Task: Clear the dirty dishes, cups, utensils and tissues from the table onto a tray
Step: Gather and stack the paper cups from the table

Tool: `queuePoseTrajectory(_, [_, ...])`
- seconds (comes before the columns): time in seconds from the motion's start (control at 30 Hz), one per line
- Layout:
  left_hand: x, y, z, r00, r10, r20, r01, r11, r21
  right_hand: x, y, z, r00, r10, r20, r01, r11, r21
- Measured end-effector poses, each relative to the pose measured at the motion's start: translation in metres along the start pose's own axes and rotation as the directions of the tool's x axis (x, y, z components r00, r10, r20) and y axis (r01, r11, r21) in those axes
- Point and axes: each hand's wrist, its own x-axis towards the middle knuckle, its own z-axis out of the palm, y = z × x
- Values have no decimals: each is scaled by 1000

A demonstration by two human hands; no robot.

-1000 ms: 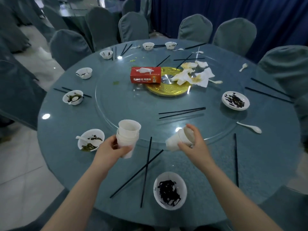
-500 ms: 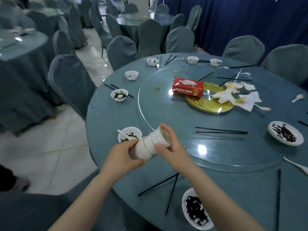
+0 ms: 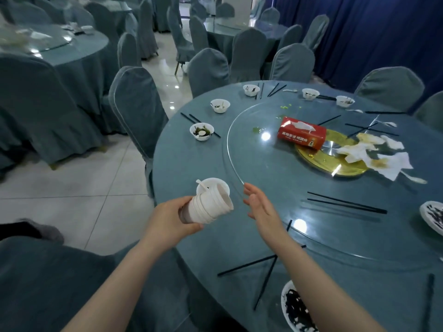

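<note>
Where chopsticks lie, glass-topped table.

1. The red tissue box on the glass turntable carries a line of white Chinese characters along its front side, too blurred to read with certainty.
2. A small white-and-dark mark sits at the right end of that same side; its content cannot be made out.
</note>
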Motion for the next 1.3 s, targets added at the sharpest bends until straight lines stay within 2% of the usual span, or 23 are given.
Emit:
queuePoseTrajectory(0.13, [-4,-12,-3,998,-56,-7,56,997,-52,-1,14,-5,999,24,-34,-25,999,-35])
queuePoseTrajectory(0.37, [-6,-36,-8,988,-148,-44,138,976,-170,-11,40,-24,978,114,-176,-134,985,-108])
queuePoseTrajectory(0.53, [-1,-52,-28,992,-128,-20,120,967,-224,-16,38,-17,959,123,-255,-161,978,-130])
queuePoseTrajectory(0.97, [15,-94,-121,998,-58,-7,54,963,-265,-21,7,59,913,111,-393,-171,978,-120])
queuePoseTrajectory(1.17, [22,-102,-125,999,-32,42,44,949,-312,-44,13,71,868,117,-483,-177,981,-81])
queuePoseTrajectory(1.3, [23,-104,-112,992,-26,120,61,954,-295,-72,29,62,828,172,-534,-249,966,-76])
